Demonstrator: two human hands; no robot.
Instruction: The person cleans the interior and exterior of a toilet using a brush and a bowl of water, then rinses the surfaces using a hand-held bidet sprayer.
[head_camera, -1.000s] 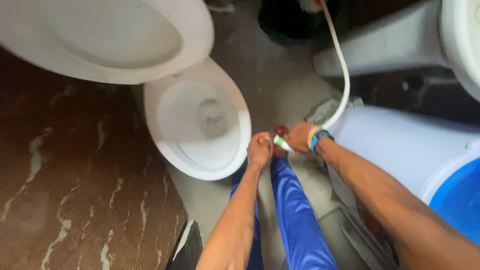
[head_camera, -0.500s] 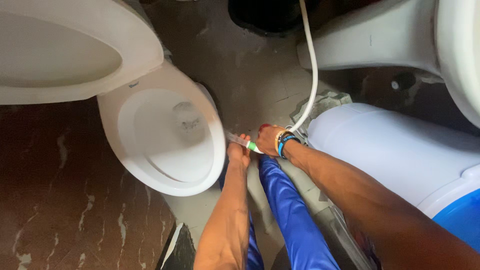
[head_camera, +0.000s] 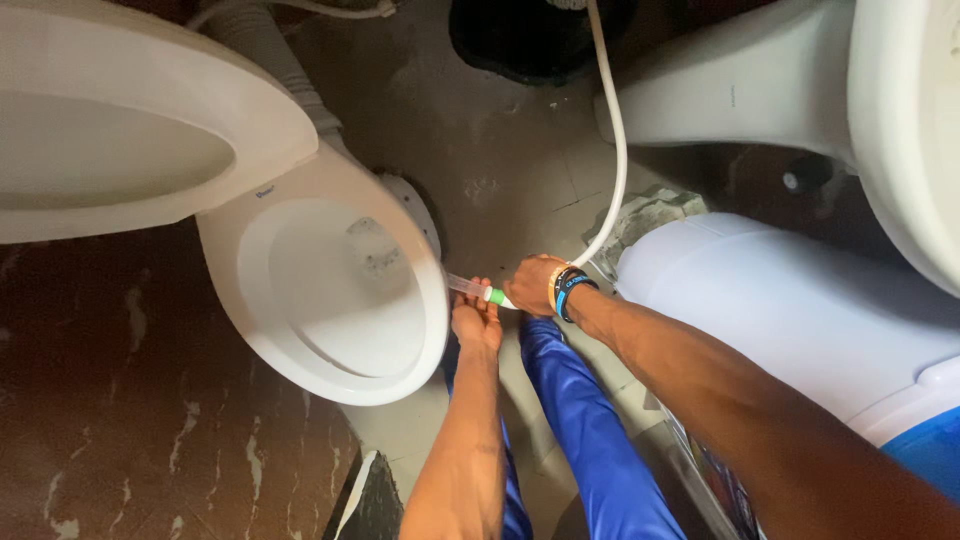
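Note:
A white hose (head_camera: 619, 150) runs down from the top of the view to a spray nozzle (head_camera: 478, 291) with a green ring. My right hand (head_camera: 532, 284) grips the nozzle's end; a banded wrist sits just behind it. My left hand (head_camera: 476, 322) is closed just below the nozzle's tip, touching it. A thin jet leaves the tip toward the rim of the white toilet bowl (head_camera: 420, 350), whose seat and lid (head_camera: 130, 150) are raised at upper left. My blue-trousered legs (head_camera: 580, 430) are below the hands.
A white and blue drum (head_camera: 800, 320) lies at right, close to my right forearm. Another white ceramic fixture (head_camera: 900, 120) fills the upper right. A dark round bucket opening (head_camera: 530, 35) sits at top centre. The wet grey floor (head_camera: 500, 150) and dark marbled tiles (head_camera: 150, 450) surround the bowl.
The view has shifted, so the bowl now sits further left and lower. Both hands have stayed together on the nozzle, now pointing it at the bowl's near rim.

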